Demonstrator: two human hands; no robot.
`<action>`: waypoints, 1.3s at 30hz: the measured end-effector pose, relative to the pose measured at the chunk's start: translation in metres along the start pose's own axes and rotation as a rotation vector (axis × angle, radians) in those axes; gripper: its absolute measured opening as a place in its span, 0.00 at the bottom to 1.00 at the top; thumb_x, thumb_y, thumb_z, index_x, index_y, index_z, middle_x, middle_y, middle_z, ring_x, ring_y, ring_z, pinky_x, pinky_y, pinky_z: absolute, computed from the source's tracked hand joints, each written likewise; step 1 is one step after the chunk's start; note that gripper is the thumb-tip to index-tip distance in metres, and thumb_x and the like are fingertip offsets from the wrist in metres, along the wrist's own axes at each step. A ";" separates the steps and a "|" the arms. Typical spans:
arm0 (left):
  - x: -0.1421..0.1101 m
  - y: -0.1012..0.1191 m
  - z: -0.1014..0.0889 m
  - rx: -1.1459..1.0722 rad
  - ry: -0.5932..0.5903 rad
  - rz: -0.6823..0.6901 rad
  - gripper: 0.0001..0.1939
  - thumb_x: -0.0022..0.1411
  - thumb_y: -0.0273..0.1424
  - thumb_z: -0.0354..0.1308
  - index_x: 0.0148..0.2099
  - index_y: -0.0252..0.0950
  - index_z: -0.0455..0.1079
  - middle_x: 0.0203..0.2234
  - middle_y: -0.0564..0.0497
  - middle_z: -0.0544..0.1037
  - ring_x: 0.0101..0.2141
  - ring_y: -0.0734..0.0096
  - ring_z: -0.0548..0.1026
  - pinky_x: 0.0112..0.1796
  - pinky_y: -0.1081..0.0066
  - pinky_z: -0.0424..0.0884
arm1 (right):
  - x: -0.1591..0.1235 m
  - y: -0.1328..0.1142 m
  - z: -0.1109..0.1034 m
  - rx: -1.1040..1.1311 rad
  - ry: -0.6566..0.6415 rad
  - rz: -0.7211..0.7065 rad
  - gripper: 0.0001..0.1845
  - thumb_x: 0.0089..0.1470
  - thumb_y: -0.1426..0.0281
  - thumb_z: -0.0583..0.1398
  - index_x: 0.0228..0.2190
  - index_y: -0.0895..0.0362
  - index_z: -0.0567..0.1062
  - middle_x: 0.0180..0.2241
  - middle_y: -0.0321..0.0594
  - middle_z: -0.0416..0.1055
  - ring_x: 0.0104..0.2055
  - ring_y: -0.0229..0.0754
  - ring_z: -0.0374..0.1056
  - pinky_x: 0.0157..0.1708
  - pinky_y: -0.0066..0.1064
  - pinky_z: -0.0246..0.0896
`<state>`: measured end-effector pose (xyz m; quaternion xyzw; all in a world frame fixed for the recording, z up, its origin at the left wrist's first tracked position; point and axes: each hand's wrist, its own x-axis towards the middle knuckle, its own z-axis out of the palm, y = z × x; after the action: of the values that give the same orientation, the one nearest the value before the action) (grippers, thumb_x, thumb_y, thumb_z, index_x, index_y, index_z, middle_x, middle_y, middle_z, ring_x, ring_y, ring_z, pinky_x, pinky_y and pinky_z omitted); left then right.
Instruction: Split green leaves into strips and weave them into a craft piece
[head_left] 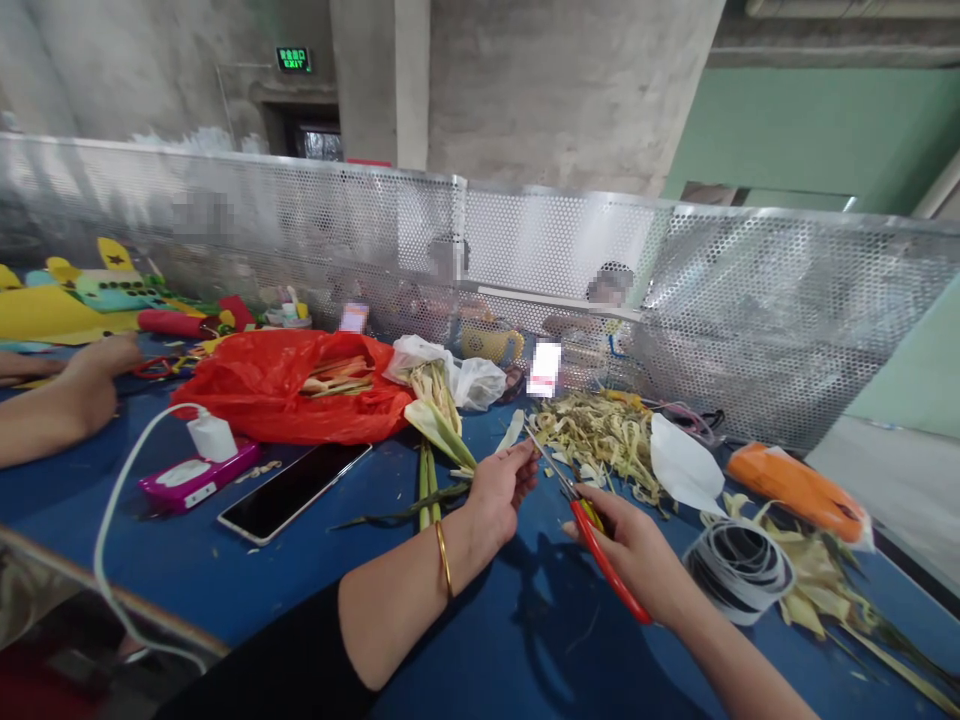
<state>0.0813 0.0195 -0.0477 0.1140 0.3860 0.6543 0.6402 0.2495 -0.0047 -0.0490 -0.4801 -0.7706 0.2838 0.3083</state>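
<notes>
My left hand [504,490], with a gold bangle on its wrist, pinches a small pale strip of corn husk [512,430]. Red-handled scissors [611,575] are in my right hand [634,540], their blades pointing up and left. The blade tips reach close to the fingertips of my left hand, beside the strip; whether they touch it I cannot tell. Just behind both hands lies a heap of dried husk scraps [600,440]. Green corn stalks with leaves [442,440] lie left of my left hand.
On the blue table [480,660] are a red plastic bag [225,390] with husks, a black phone [296,492], a purple power strip [199,478], a wire coil [739,570] and an orange packet [799,490]. A co-worker's arm [67,405] rests at left. A perforated metal screen [555,240] stands behind.
</notes>
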 end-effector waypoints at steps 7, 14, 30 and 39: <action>0.001 0.000 -0.001 0.013 -0.028 0.018 0.07 0.52 0.27 0.66 0.25 0.32 0.73 0.20 0.52 0.75 0.20 0.81 0.70 0.23 0.80 0.65 | 0.002 0.001 0.000 0.153 -0.074 0.044 0.14 0.48 0.61 0.63 0.34 0.56 0.78 0.28 0.35 0.72 0.32 0.42 0.67 0.32 0.28 0.62; 0.003 0.000 -0.002 0.069 -0.006 0.052 0.08 0.51 0.27 0.67 0.24 0.31 0.72 0.19 0.52 0.74 0.20 0.81 0.69 0.22 0.80 0.64 | 0.002 0.002 -0.001 0.113 -0.039 0.008 0.10 0.47 0.62 0.63 0.30 0.56 0.77 0.29 0.35 0.72 0.31 0.40 0.65 0.33 0.28 0.61; -0.009 -0.003 0.000 0.155 -0.081 0.008 0.11 0.47 0.33 0.68 0.25 0.33 0.71 0.21 0.53 0.72 0.22 0.80 0.68 0.26 0.77 0.64 | 0.006 0.011 -0.005 -0.709 0.091 0.199 0.22 0.53 0.64 0.58 0.49 0.59 0.70 0.40 0.52 0.75 0.39 0.51 0.72 0.32 0.33 0.58; -0.025 -0.028 0.002 0.389 -0.301 0.185 0.12 0.47 0.36 0.66 0.24 0.33 0.70 0.17 0.56 0.67 0.20 0.80 0.62 0.24 0.77 0.59 | 0.008 0.009 -0.003 -0.317 0.145 -0.053 0.12 0.57 0.67 0.54 0.35 0.56 0.77 0.39 0.46 0.75 0.44 0.49 0.68 0.45 0.37 0.60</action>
<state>0.1069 -0.0061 -0.0562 0.3659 0.3926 0.5993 0.5940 0.2541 0.0062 -0.0518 -0.5216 -0.7938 0.1152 0.2907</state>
